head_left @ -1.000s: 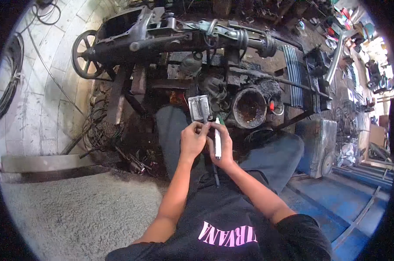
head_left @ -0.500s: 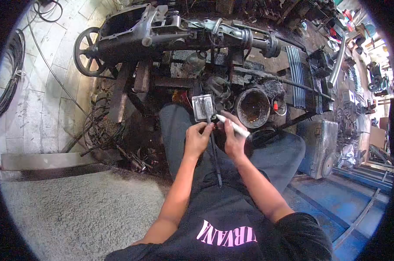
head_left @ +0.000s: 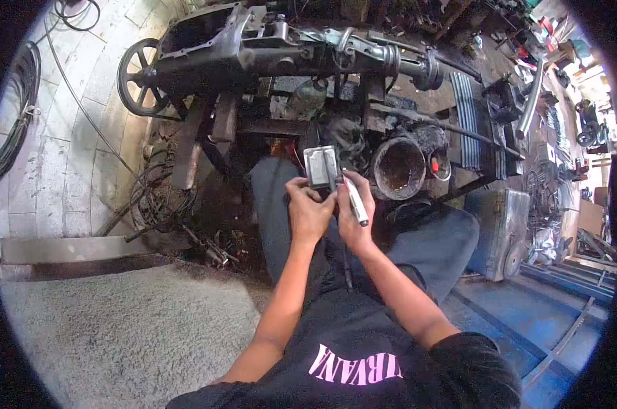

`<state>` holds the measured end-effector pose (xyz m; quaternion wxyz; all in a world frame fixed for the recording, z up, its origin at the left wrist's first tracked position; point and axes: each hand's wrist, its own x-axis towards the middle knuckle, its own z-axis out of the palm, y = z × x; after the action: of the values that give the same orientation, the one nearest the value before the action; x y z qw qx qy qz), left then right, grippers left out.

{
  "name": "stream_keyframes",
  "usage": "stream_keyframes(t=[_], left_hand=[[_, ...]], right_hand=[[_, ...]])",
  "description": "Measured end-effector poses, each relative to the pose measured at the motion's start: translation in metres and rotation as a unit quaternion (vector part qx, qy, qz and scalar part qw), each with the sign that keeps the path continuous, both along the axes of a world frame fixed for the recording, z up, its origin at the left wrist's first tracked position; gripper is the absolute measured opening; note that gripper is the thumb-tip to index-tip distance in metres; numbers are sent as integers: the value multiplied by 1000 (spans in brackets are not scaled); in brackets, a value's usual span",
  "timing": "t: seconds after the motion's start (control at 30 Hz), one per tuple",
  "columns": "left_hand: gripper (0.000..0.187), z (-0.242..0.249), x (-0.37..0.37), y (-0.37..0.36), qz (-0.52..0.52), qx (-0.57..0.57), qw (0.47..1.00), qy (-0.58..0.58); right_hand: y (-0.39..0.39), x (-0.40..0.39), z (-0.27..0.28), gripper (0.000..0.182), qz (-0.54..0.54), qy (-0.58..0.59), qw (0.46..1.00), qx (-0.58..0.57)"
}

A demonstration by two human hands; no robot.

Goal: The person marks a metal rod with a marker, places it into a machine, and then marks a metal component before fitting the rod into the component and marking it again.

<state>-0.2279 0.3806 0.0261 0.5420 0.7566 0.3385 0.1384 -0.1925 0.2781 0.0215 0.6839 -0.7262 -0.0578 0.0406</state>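
Observation:
A metal part with a pale rectangular face (head_left: pixel 319 167) and a dark rod running down toward the lap is held between both hands. My left hand (head_left: pixel 308 213) is closed on its lower left side, the thumb pressed near the rod. A white marker (head_left: pixel 355 202) with a dark end lies in my closed right hand (head_left: pixel 355 221), pointing down and to the right. The fingertips of my right hand are beside the metal part; whether they touch it cannot be made out.
A long greasy machine assembly (head_left: pixel 281 63) with a spoked wheel (head_left: pixel 141 78) spans the back. Right of the hands is a round dirty bowl (head_left: pixel 399 168). Metal rods (head_left: pixel 464 119), a worn case (head_left: pixel 496 232) and a blue metal frame (head_left: pixel 520 303) lie further right.
The marker has turned to point more steeply down. My right hand has shifted slightly left and down, and the metal part's face is turned more squarely toward the camera.

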Motion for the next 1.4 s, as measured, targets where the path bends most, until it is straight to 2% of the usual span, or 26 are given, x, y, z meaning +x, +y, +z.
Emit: stream_keyframes(t=[0.07, 0.13, 0.23, 0.3, 0.4, 0.47, 0.5, 0.53, 0.6, 0.7, 0.93, 0.97, 1.0, 1.2, 1.4], left_hand=[[65, -9, 1, 2, -17, -1, 999, 36], [60, -13, -1, 2, -12, -66, 998, 4], [58, -17, -1, 0, -7, -55, 998, -7], [58, -20, -3, 0, -8, -59, 998, -3], [58, -22, -2, 1, -17, -45, 999, -13], [59, -22, -2, 2, -12, -115, 992, -51], [60, -19, 0, 3, -13, -110, 992, -63], [59, -12, -3, 2, -17, -78, 996, -28], [58, -9, -2, 3, -14, -109, 994, -28], [55, -12, -2, 5, -27, -128, 991, -22], [45, -15, -4, 17, -61, -154, 986, 22], [44, -20, -6, 18, -63, -176, 982, -5], [44, -16, -5, 17, -71, -173, 982, 3], [45, -7, -2, 18, -64, -112, 990, 57], [39, 1, 4, 15, -46, -120, 989, 76]], right_hand=[[5, -3, -1, 25, -4, -87, 995, -39], [4, -3, 4, 27, 11, -87, 995, -43], [-1, -4, 8, 29, 28, -133, 985, -104], [-3, -6, 3, 31, 38, -84, 995, -48], [-9, -17, -2, 31, 26, -72, 996, -34], [-20, -26, -1, 33, 38, -100, 993, -57], [-26, -30, 4, 34, 49, -92, 993, -64], [-31, -35, 9, 35, 61, -83, 992, -71], [-35, -45, 10, 41, 67, -100, 990, -67], [-35, -49, 15, 43, 80, -57, 995, -32], [-34, -48, 8, 46, 62, -76, 995, 2], [-35, -47, 9, 46, 68, -68, 995, -7], [-34, -47, 7, 52, 64, -73, 995, 10], [-34, -40, 1, 54, 51, -37, 996, 61], [-36, -32, -2, 56, 54, -2, 995, 85]])
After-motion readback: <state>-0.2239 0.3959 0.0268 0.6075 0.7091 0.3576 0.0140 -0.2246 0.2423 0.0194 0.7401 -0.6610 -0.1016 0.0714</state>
